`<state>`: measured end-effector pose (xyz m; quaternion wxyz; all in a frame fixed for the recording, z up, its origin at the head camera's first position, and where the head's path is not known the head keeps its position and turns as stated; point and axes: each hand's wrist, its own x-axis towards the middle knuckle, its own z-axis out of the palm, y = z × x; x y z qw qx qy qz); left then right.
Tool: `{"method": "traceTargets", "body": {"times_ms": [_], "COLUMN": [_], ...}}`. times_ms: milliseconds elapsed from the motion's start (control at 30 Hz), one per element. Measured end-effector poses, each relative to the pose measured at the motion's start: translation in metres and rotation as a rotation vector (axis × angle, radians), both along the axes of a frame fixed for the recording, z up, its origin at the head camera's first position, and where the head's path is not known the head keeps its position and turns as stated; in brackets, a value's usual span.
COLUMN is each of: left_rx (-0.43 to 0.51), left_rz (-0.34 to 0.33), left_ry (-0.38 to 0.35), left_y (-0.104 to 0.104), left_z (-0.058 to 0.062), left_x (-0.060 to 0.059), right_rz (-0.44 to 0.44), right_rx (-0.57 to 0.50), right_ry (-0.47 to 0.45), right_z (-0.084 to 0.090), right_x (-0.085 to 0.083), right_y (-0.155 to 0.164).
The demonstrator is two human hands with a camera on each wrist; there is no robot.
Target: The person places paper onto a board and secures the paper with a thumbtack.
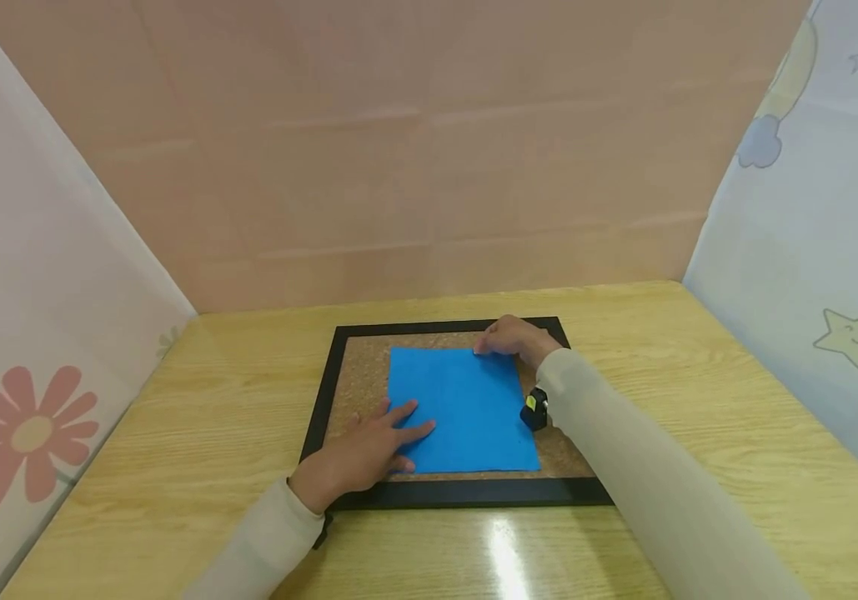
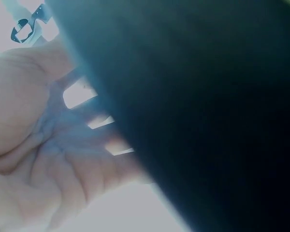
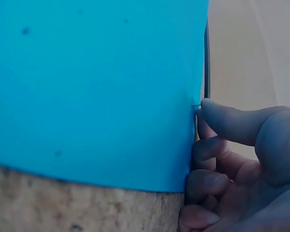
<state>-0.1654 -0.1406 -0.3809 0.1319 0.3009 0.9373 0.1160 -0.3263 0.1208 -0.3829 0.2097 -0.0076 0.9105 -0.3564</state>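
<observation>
A blue paper [image 1: 466,408] lies on a cork board [image 1: 357,375] with a black frame [image 1: 444,327]. My left hand [image 1: 376,446] rests flat on the paper's near left part, fingers spread. In the left wrist view its palm [image 2: 34,145] is close and blurred beside a dark mass. My right hand [image 1: 511,337] is at the paper's far right corner with its fingers curled. In the right wrist view the fingertips [image 3: 208,108] press against the blue paper's [image 3: 87,87] far edge, where a thin dark sliver shows. Cork [image 3: 63,208] shows beside the paper.
The board sits in the middle of a yellow wooden table [image 1: 699,400]. Cloth-covered walls stand close at the back [image 1: 429,167], left [image 1: 38,333] and right [image 1: 811,250]. A small black wrist camera [image 1: 534,408] hangs under my right sleeve.
</observation>
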Motion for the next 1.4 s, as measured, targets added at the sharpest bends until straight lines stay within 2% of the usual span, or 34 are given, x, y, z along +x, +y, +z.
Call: {"method": "traceTargets", "body": {"times_ms": [200, 300, 400, 500, 600, 700, 800, 933, 1067, 1200, 1400], "left_rx": [-0.008, -0.009, -0.011, -0.003, 0.014, 0.021, 0.025, 0.028, 0.03, 0.034, 0.084], "left_rz": [0.03, 0.039, 0.042, 0.039, 0.028, 0.021, 0.015, 0.013, 0.025, 0.036, 0.083], "left_ry": [-0.009, -0.013, -0.019, -0.031, -0.034, -0.027, -0.023, -0.011, 0.006, 0.018, 0.032], "left_y": [-0.003, -0.003, -0.003, -0.002, -0.002, -0.002, -0.004, -0.008, -0.011, -0.015, -0.022], "left_z": [0.001, 0.001, 0.001, 0.0, -0.001, -0.002, -0.003, -0.004, -0.004, -0.006, -0.014], "left_x": [0.002, 0.002, 0.002, 0.004, 0.005, 0.006, 0.004, 0.0, -0.002, -0.002, 0.001], "right_rz": [-0.02, -0.064, -0.07, -0.005, 0.092, 0.207, 0.296, 0.315, 0.319, 0.338, 0.391], "right_rx": [-0.013, -0.021, -0.028, -0.014, 0.011, 0.071, 0.21, 0.477, 0.685, 0.756, 0.7], "right_ry": [0.082, 0.097, 0.099, 0.106, 0.124, 0.217, 0.401, 0.641, 0.792, 0.853, 0.847], "right_z": [-0.003, -0.005, -0.008, -0.011, -0.007, 0.002, 0.01, 0.01, 0.001, -0.009, -0.014], "right_x": [0.005, 0.007, 0.009, 0.013, 0.025, 0.044, 0.067, 0.095, 0.114, 0.128, 0.142], "right_y": [-0.009, -0.012, -0.011, -0.004, 0.009, 0.028, 0.05, 0.079, 0.098, 0.104, 0.098]}}
